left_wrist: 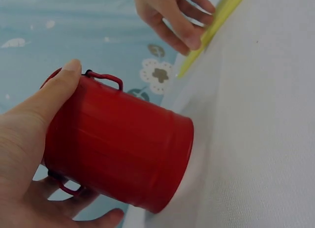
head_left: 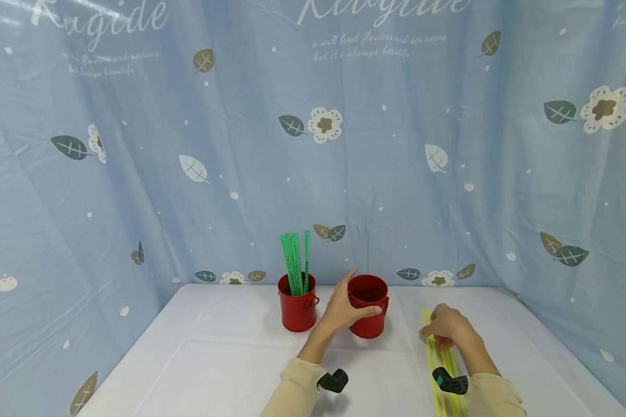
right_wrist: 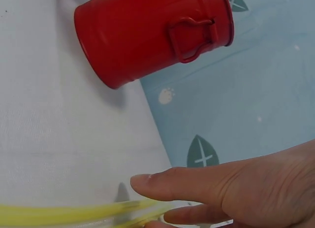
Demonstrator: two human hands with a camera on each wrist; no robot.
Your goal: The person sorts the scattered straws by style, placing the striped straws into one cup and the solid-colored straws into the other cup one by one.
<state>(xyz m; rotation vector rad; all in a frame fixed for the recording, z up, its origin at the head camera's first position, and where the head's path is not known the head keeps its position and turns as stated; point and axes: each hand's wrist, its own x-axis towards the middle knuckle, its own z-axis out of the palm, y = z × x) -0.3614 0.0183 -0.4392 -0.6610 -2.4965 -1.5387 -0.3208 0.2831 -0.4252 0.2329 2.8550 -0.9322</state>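
My left hand (head_left: 342,307) is around the red metal bucket (left_wrist: 118,144), which stands on the table in the middle. The thumb lies at the bucket's rim and the fingers reach round its far side. The bucket has small side handles and looks empty in the head view. My right hand (head_left: 450,325) is over the far end of several long thin yellow straws (head_left: 432,359) lying on the table at the right. In the right wrist view, its thumb (right_wrist: 167,184) stands apart from the other fingers, close above the straws.
To the left of the held bucket stands a second red bucket (head_left: 298,313) with several green straws (head_left: 294,263) upright in it. A white cloth covers the table (head_left: 214,347). A blue patterned curtain (head_left: 261,191) hangs behind and at both sides.
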